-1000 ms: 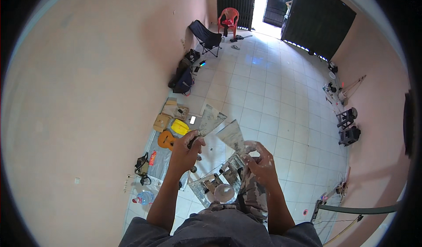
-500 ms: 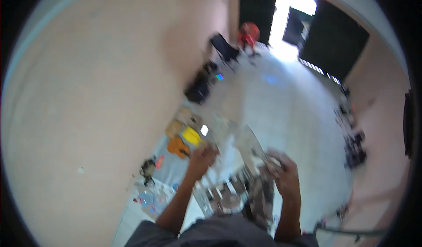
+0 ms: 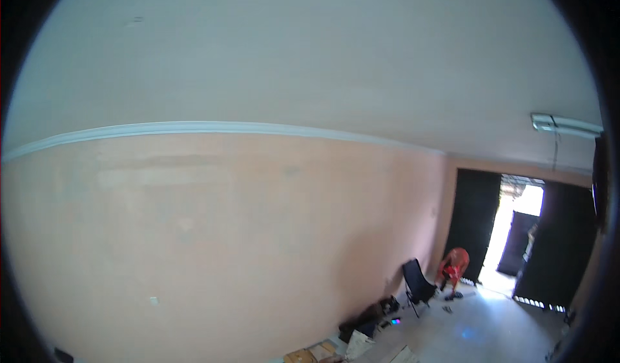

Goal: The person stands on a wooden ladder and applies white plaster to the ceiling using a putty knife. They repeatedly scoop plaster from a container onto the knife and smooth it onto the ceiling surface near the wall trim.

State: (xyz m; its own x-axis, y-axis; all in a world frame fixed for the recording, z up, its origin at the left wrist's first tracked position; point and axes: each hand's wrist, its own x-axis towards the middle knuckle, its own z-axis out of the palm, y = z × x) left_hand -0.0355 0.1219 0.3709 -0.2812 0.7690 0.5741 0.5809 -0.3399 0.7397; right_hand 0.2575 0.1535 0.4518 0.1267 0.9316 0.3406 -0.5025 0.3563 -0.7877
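Note:
Two flat, pale, smeared scraper blades poke up at the bottom edge of the view, the left one (image 3: 359,345) higher, the right one (image 3: 404,356) mostly cut off. A sliver of what looks like my left hand (image 3: 332,360) shows just below the left blade; its grip is too cropped to make out. My right hand is out of view below the right blade. Brown cardboard (image 3: 299,357) lies on the floor beside the left blade.
A pale pink wall (image 3: 226,234) meets the white ceiling (image 3: 310,53), where a tube light (image 3: 565,125) hangs. Dark bags (image 3: 365,318), a black folding chair (image 3: 418,284) and a red plastic chair (image 3: 460,259) line the wall. Dark doors (image 3: 552,247) stand partly open onto daylight.
My view has swung up toward the wall and ceiling, so the room sits low in the picture. Both hands and scrapers have dropped to the bottom edge, mostly out of frame.

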